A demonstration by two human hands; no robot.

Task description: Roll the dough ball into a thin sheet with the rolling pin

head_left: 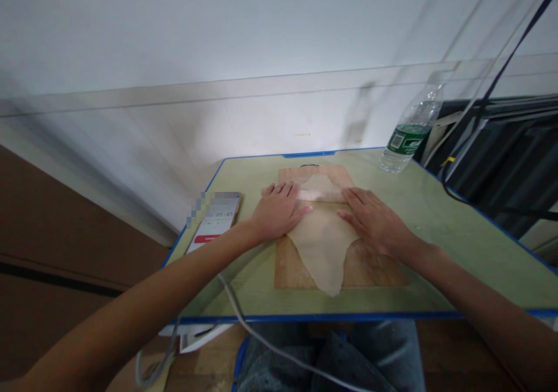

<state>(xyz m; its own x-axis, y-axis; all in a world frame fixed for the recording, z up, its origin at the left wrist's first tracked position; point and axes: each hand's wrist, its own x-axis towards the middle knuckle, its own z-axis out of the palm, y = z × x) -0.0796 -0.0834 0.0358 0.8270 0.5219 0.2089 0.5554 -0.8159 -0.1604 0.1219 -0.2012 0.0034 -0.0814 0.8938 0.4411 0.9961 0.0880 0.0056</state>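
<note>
A flattened sheet of pale dough lies on a wooden board, its pointed near end hanging over the board's front edge. Across the dough's far part rests a light, flour-dusted rolling pin. My left hand is over the pin's left end, fingers bent across it and thumb on the near side. At the right end, my right hand holds the pin in much the same way, its thumb near the dough. The palms hide parts of the pin and the dough's side edges.
A phone with a timer on its screen lies at the table's left, by a pale cable. A water bottle stands at the back right corner. The white wall rises behind the table; dark cables hang at right.
</note>
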